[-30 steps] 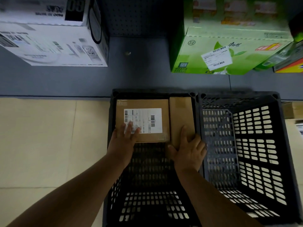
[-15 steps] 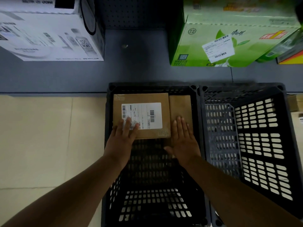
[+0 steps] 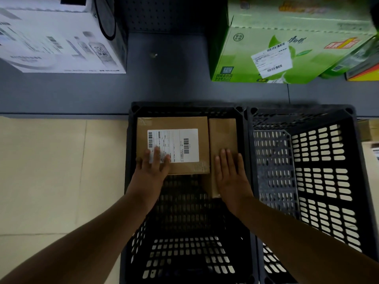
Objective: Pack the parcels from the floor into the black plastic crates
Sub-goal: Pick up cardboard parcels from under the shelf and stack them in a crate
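Inside slotted black plastic crate point(image 3: 131, 181), left hand point(image 3: 152, 169) flat on labelled cardboard parcel point(image 3: 176, 124), right hand point(image 3: 230, 173) flat on plain narrow parcel point(image 3: 222, 132), fingers straight.

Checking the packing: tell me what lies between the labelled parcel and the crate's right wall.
In the head view, the plain brown parcel fills the gap between the labelled parcel and the left crate's right wall, under the right hand.

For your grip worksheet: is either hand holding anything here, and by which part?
Nothing is gripped. The left hand rests flat on the labelled brown cardboard parcel's near edge; the right hand lies flat on the plain brown parcel.
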A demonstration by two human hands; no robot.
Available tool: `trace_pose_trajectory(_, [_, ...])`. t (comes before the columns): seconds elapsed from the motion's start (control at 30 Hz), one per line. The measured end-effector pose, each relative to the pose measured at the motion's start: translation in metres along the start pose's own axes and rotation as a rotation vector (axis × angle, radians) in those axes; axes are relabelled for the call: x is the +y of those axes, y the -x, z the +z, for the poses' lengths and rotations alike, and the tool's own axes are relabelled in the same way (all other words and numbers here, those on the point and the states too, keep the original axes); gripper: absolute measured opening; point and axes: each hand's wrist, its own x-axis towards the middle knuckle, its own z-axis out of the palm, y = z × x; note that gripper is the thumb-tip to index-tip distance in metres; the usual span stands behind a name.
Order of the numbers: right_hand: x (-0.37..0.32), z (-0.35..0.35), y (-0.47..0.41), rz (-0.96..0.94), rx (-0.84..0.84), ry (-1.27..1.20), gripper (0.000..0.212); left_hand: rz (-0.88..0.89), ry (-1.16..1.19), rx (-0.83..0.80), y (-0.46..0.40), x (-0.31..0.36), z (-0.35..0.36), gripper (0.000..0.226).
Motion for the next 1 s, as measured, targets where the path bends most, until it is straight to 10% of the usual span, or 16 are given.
trace_pose_trajectory(0.33, [-0.004,0.005,0.001,0.005,0.011,-0.009,0.091,-0.009,0.026,0.045,0.000,0.002,0.004,0.092])
trace_pose_trajectory(0.67, [0.034,-0.036,0.026,-0.057,-0.075,0.058,0.115,-0.058,0.007,-0.047,0.022,0.010,-0.053,0.088])
trace_pose_trajectory(1.0, [0.080,-0.140,0.128,0.115,0.051,-0.069,0.084,0.035,0.052,0.016,0.102,0.035,-0.168,0.072])
